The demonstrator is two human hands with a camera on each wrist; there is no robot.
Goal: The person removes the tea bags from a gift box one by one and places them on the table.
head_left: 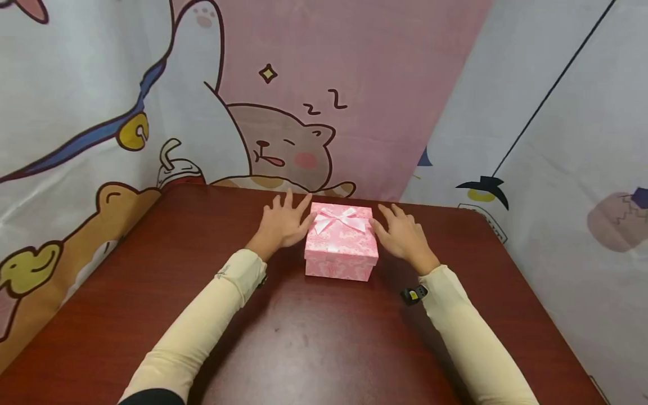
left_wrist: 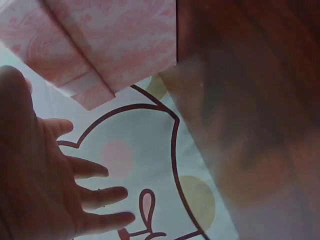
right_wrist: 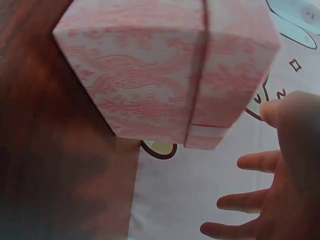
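Note:
A pink patterned gift box [head_left: 340,243] with its lid on and a pale ribbon bow [head_left: 340,220] on top stands on the table. On its left side is my left hand [head_left: 283,224], fingers spread and thumb close to the lid's edge. My right hand [head_left: 403,233] is on the other side, its fingers likewise extended and the thumb near the lid. Whether either thumb touches the box I cannot tell. Both wrist views show the box's sides and the seam below the lid, with straight, spread fingers beside it.
The box stands towards the far edge of a dark reddish-brown table [head_left: 304,337]. Behind and beside the table hangs a cloth [head_left: 385,84] printed with cartoon animals. A small black device [head_left: 414,295] sits at the right wrist.

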